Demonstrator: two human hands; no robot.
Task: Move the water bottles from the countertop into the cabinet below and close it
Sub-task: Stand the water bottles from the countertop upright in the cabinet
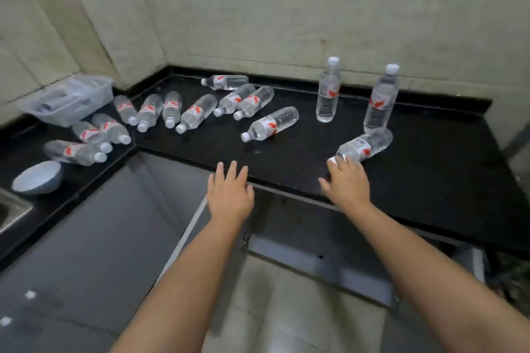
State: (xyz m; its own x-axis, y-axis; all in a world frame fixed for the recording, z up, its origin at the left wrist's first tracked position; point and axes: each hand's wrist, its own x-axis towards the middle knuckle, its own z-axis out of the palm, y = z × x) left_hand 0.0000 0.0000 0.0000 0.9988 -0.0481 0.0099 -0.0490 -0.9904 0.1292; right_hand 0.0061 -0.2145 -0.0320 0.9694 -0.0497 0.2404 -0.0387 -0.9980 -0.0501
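Note:
Several clear water bottles with red-and-white labels lie on the black countertop (301, 163); one lies alone near the middle (271, 124), and two stand upright at the back right (328, 90) (381, 97). My right hand (348, 183) rests on the counter with its fingertips touching the cap end of a lying bottle (365, 145), not gripping it. My left hand (229, 193) hovers open at the counter's front edge, holding nothing. Below, the cabinet (301, 223) stands open, its door (183, 235) swung out toward me.
A clear plastic bin (68, 99) sits at the back left corner. A pale bowl (38, 178) lies upside down on the left counter beside a sink edge (11, 209). Tiled walls close off the back. Light floor tiles (286, 309) lie below.

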